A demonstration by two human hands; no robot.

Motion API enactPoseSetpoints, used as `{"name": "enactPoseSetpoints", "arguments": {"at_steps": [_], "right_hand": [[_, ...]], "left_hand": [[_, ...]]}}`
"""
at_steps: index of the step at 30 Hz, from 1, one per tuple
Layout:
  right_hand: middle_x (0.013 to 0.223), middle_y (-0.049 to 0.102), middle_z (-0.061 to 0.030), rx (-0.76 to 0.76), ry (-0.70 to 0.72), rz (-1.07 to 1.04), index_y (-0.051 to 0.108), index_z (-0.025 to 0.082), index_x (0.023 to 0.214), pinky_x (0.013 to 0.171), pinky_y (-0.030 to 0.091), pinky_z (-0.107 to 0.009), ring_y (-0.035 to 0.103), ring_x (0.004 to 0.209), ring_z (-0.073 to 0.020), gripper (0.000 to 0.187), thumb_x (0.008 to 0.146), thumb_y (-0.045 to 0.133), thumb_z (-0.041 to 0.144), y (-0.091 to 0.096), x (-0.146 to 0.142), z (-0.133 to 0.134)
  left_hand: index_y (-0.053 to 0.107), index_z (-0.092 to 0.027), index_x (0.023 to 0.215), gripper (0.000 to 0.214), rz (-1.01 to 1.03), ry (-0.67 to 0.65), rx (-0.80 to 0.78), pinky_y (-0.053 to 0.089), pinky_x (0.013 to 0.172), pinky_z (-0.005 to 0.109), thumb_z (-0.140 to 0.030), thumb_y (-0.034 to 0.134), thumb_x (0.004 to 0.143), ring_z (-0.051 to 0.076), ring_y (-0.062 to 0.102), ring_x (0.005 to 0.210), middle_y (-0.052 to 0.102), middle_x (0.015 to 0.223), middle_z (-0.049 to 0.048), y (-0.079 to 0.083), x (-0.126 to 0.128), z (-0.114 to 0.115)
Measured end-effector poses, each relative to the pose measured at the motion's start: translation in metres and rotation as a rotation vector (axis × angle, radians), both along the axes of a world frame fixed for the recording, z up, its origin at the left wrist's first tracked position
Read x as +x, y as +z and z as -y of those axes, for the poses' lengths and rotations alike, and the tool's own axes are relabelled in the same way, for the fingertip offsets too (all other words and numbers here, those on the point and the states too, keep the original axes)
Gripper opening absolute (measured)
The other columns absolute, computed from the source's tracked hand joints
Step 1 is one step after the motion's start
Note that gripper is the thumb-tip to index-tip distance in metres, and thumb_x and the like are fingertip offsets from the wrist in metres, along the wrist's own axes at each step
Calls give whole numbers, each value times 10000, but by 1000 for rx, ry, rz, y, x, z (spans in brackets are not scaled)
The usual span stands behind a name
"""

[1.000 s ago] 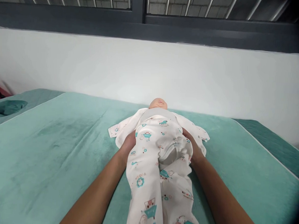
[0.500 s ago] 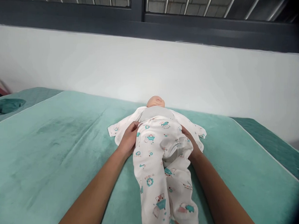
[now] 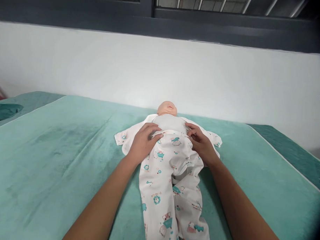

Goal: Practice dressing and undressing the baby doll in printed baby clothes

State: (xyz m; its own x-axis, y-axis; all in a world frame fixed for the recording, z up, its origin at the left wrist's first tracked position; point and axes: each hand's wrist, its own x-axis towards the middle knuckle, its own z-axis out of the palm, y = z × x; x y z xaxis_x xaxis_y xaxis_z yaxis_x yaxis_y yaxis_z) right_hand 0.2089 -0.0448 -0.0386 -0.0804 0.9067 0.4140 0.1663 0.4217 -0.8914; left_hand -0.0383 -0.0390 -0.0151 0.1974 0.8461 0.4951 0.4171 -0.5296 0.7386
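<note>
**Two hands at the top of the doll's pants**

A doll [image 3: 171, 122] lies on its back on a big green bed cover [image 3: 55, 172]. Its bald head [image 3: 167, 108] is at the far end, near the white wall [image 3: 161, 71]. It wears white pants [image 3: 160, 176] with little blue-green and brown pictures on them. The pants are up around its middle, and their top edge lies across the pale grey tummy.

The left hand [image 3: 145, 142] is at one side of that top edge. Its thumb and fingers [image 3: 152, 126] are close together with a small gap, and the edge runs up to them. I cannot tell if they pinch it. The right hand [image 3: 202, 144] is at the other side, with its fingers bent and touching the top of the pants. Its thumb is hard to see, so I cannot tell if it grips the cloth.

A white shirt [image 3: 130, 138] is spread out under the doll, with a sleeve lying out on each side. One leg of the pants has wrinkles and folds, and a bit of skin-coloured leg or foot peeks out at the bottom. Behind the bed cover, above the wall, is a dark window frame [image 3: 100, 16] with shiny bars.
</note>
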Motion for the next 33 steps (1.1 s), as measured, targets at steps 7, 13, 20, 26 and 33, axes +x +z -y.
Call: {"name": "enactPoseSetpoints", "arguments": {"at_steps": [7,13,20,26,33], "right_hand": [[1148,656,-46,50,-122,326,477,235,784,835,412,-333,588,1006,-214,181,870,556,374,21,-9,-26],[654,558,18,0,-330,641,467,246,795,605,314,-291,494,610,-184,199,862,523,425,31,-22,-77],[1010,628,-54,133,-170,474,538,232,728,846,392,-333,538,1004,-225,281,862,519,479,11,-10,-83],[853,646,-17,-52,-289,590,580,235,769,744,376,-301,559,833,-193,329,906,442,501,9,-9,-89],[975,635,-72,95,-490,493,583,209,882,815,399,-322,556,927,-218,219,873,497,410,-3,-7,-74]], "left_hand": [[571,-212,841,190,24,231,-135,387,694,282,-353,467,914,164,538,740,615,784,-8,-3,7,-34],[567,-177,804,222,272,304,-387,406,687,281,-367,487,884,165,538,743,616,798,14,-22,9,-72],[569,-215,868,184,-120,267,50,393,892,355,-374,486,909,230,544,1006,645,1015,60,-19,6,-61],[575,-228,896,231,-221,332,-71,418,812,364,-359,391,943,244,603,899,682,929,67,-19,2,-75],[586,-216,1006,210,-175,389,1,427,866,362,-319,422,925,241,598,974,672,1034,75,-30,0,-76]]}}
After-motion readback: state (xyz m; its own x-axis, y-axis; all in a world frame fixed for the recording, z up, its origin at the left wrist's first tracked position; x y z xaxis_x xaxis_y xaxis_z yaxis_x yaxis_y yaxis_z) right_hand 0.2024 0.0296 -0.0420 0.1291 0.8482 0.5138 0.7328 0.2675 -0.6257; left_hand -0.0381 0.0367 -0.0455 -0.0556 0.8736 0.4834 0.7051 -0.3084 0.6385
